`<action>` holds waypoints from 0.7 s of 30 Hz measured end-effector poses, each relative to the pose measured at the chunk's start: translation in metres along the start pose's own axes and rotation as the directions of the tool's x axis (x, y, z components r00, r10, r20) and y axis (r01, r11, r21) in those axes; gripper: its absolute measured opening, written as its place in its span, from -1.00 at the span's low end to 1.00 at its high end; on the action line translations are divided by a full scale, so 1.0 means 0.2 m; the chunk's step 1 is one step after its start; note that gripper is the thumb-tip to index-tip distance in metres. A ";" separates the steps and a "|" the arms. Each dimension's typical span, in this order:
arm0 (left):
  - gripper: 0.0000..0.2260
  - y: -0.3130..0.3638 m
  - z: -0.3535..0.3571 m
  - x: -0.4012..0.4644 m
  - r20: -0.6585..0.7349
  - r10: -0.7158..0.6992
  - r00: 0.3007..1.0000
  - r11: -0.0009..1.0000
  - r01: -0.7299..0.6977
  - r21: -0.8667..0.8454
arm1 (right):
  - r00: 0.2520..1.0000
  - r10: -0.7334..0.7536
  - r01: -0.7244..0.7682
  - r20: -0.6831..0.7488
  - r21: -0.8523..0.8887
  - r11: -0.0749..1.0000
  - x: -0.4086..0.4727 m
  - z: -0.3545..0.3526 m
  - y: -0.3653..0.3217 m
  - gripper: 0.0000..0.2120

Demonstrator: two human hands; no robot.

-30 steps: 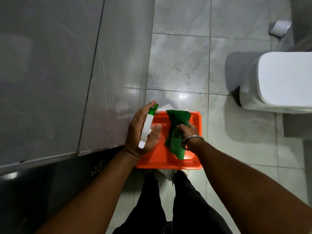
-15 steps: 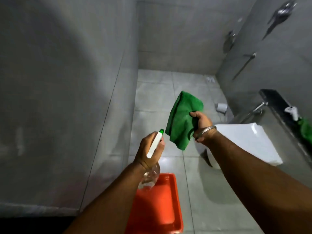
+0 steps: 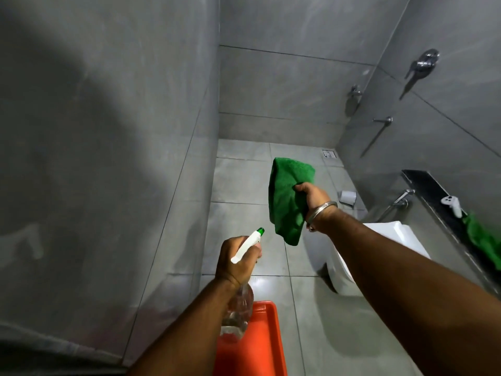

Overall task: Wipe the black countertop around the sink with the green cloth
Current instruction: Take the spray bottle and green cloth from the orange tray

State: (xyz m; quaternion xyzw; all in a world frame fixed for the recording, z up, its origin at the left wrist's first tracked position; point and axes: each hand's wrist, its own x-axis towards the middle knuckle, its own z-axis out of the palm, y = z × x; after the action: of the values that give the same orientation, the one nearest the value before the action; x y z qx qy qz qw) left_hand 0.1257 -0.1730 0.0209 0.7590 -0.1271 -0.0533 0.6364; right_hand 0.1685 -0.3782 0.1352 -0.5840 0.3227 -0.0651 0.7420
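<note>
My right hand grips the green cloth, which hangs folded in the air above the grey floor tiles. My left hand is closed round a clear spray bottle with a white head and a green nozzle tip. Both hands are raised in front of me. A narrow black ledge runs along the right wall. No sink shows in this view.
An orange tray lies on the floor below my left hand. A white toilet stands at right. On the ledge rest a white controller and another green cloth. Taps stick out of the right wall. A roll lies on the floor.
Both hands lifted the cloth and spray bottle out of the orange tray. My view tilted up from the floor toward the far wall and the right ledge.
</note>
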 end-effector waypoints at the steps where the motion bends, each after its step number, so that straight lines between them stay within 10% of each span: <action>1: -0.81 -0.02 0.00 -0.02 -0.018 -0.018 1.000 1.000 0.019 0.017 | 1.000 0.001 -0.001 0.000 -0.010 1.000 0.01 0.00 0.01 -0.80; 21: -0.46 -0.45 -0.09 -0.65 -0.259 -0.021 0.966 0.999 0.027 0.019 | 0.929 0.323 -0.332 0.183 0.019 0.943 -0.15 -0.14 0.63 -0.67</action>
State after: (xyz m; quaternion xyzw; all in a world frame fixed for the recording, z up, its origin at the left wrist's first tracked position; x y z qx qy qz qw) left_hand 0.0169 -0.1072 -0.0736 0.7679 -0.0345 0.0399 0.6384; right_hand 0.0933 -0.3488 0.0304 -0.5067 0.3464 0.1037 0.7826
